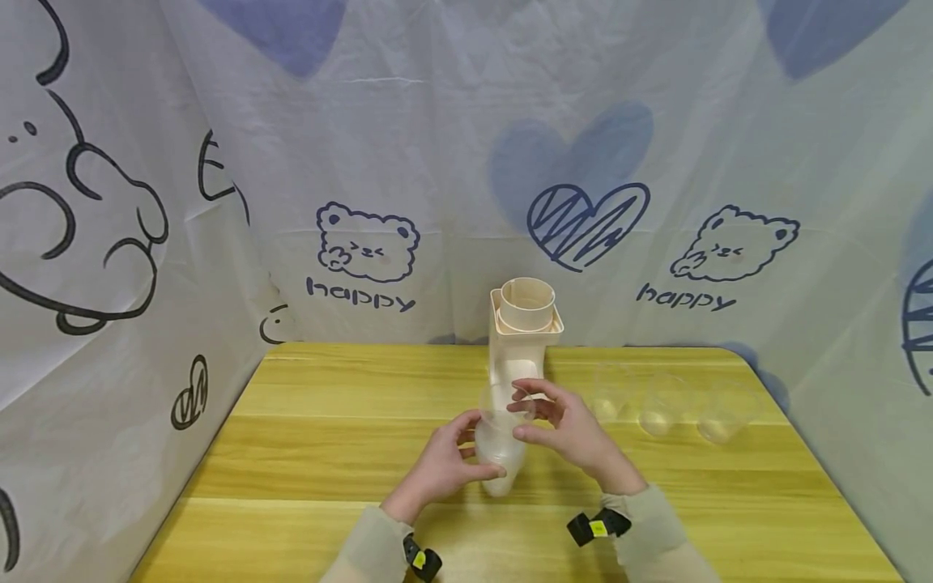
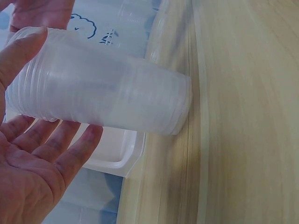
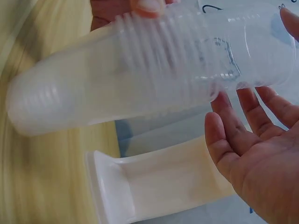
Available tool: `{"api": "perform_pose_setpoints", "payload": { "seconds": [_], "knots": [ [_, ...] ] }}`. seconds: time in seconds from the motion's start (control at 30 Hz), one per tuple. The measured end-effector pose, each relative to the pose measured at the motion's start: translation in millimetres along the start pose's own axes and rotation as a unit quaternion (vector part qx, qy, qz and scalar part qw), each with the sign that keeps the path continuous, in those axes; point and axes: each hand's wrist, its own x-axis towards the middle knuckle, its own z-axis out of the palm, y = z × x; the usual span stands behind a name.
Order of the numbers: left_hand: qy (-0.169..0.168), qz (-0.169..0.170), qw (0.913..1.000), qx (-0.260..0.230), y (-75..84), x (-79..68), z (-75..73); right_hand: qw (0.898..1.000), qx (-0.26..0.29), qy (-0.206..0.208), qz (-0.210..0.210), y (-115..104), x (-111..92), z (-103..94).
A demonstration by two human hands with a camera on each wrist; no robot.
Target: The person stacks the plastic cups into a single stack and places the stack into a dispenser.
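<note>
Upright over the table, a nested stack of clear plastic cups (image 1: 499,457) is held by my left hand (image 1: 445,463), the thumb on one side and the fingers on the other. At the stack's mouth, one clear plastic cup (image 3: 261,44) stands partly out beyond the stacked rims. My right hand (image 1: 572,429) holds this cup, with its thumb and fingers on opposite sides. Behind both hands stands a cream cup dispenser (image 1: 517,354) with a round collar on top and an open-fronted body below; the stack overlaps it in the head view.
Three single clear cups stand in a row on the right: a near-dispenser cup (image 1: 607,405), a middle cup (image 1: 656,419) and an outer cup (image 1: 716,427). The wooden table (image 1: 328,478) ends at a printed cloth (image 1: 452,202) along the back and sides.
</note>
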Motion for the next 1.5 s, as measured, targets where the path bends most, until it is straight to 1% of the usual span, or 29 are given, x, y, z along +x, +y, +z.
{"api": "perform_pose_setpoints", "payload": {
  "seconds": [0.17,0.23,0.47,0.7,0.9,1.1,1.37,1.5],
  "knots": [
    [0.004,0.001,1.0,0.007,-27.5,7.9,1.0,0.999,-0.04,-0.001,-0.006,11,0,-0.2],
    [0.005,0.002,0.9999,0.012,-37.7,10.9,1.1,0.999,-0.049,-0.006,0.0,15,0,-0.4],
    [0.004,0.006,0.9999,0.011,-37.6,10.6,1.1,0.998,-0.061,-0.023,0.021,21,-3,0.5],
    [0.006,-0.002,0.9999,0.016,-37.9,11.9,2.0,0.996,-0.081,-0.038,0.012,31,-5,0.7],
    [0.005,-0.003,0.9998,0.021,-37.0,11.6,2.4,0.995,-0.093,-0.04,0.021,36,-7,1.2],
    [0.002,0.001,0.9998,0.019,-36.2,10.7,1.0,0.995,-0.09,-0.043,0.026,38,-10,1.5],
    [0.0,0.006,0.9998,0.018,-37.1,10.5,0.6,0.994,-0.1,-0.037,0.022,36,-14,5.2],
    [0.005,0.0,0.9999,0.016,-36.6,10.6,1.4,0.995,-0.091,-0.015,0.028,34,-18,3.8]
  ]
}}
